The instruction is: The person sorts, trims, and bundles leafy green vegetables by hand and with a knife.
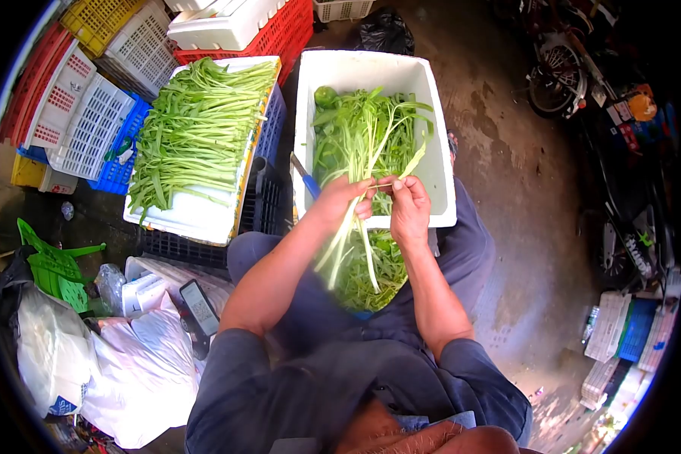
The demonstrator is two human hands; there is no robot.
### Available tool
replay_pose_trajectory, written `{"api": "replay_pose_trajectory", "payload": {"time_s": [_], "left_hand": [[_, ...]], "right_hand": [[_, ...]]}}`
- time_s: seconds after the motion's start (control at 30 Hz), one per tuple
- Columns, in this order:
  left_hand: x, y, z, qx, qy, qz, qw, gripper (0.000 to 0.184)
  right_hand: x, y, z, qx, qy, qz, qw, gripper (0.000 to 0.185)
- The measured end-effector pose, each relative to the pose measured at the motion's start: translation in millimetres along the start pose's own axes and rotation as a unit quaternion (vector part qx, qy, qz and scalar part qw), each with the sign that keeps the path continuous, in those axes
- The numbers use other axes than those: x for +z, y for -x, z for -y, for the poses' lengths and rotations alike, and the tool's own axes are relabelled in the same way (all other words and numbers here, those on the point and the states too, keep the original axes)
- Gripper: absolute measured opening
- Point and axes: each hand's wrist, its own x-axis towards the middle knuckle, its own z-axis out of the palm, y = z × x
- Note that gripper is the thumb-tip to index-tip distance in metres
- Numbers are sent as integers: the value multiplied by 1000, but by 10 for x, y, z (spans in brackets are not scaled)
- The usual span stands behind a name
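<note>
My left hand (343,203) is closed round a bunch of water spinach (368,140), leaves pointing away and pale stem ends hanging towards me. Close beside it, my right hand (410,208) pinches a thin stem with a yellow-green leaf (414,161). Both hands are over the near edge of a white foam box (440,159), which holds more greens. A knife with a blue handle (307,181) lies at the box's left rim, near my left hand; whether they touch is unclear. Loose greens (386,261) lie below my hands, between my legs.
To the left, many water spinach stems (212,121) lie on a white foam lid (197,219) over crates. Stacked plastic baskets (91,113) stand farther left. A phone (199,307), plastic bags (140,371) and a green plastic stool (57,261) are lower left. Motorbikes (560,76) stand right.
</note>
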Motion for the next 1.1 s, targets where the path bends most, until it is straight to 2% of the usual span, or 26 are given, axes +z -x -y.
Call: {"api": "replay_pose_trajectory", "payload": {"time_s": [0.07, 0.13, 0.23, 0.37, 0.47, 0.57, 0.6, 0.7, 0.73, 0.83, 0.87, 0.97, 1.03, 1.1], "left_hand": [[-63, -13, 32, -5, -23, 13, 1000, 33], [28, 18, 9, 10, -13, -34, 999, 30], [110, 29, 14, 26, -39, -64, 997, 26], [141, 35, 29, 8, -58, -63, 996, 23], [61, -13, 87, -10, -42, -109, 993, 22], [39, -10, -5, -1, -29, -113, 993, 22], [28, -6, -29, -1, -52, -125, 991, 20], [1, 50, -74, -18, 45, -40, 998, 14], [56, 83, -106, -32, 30, -71, 997, 15], [6, 76, -100, -21, 48, -1, 999, 14], [3, 69, -101, -26, 45, 7, 999, 16], [20, 66, -83, -50, 30, 26, 998, 18], [-4, 61, -48, -64, 3, 37, 997, 19], [-43, 64, -8, -87, -18, 48, 995, 20]], "right_hand": [[23, 69, 72, 12, 8, 20, 1000, 4], [54, 170, 143, 39, 45, 45, 997, 3], [1, 290, 86, 13, 134, 116, 984, 3], [-33, 391, 56, 11, 146, 114, 983, 3], [-36, 517, 181, 39, 194, 101, 975, 8], [-39, 698, 247, -5, 261, 184, 948, 10], [-89, 776, 235, 9, 263, 191, 946, 12], [-334, 914, 340, 95, 308, 176, 930, 14], [-503, 912, 333, 176, 340, 176, 907, 13], [-894, 846, 430, 114, 550, 347, 751, 27], [-1061, 821, 380, 17, 577, 377, 724, 42], [-702, 456, 698, 152, 570, 159, 792, 48], [-606, 152, 657, 80, 472, 63, 876, 52], [-526, -217, 409, -32, 393, -2, 919, 51]]}}
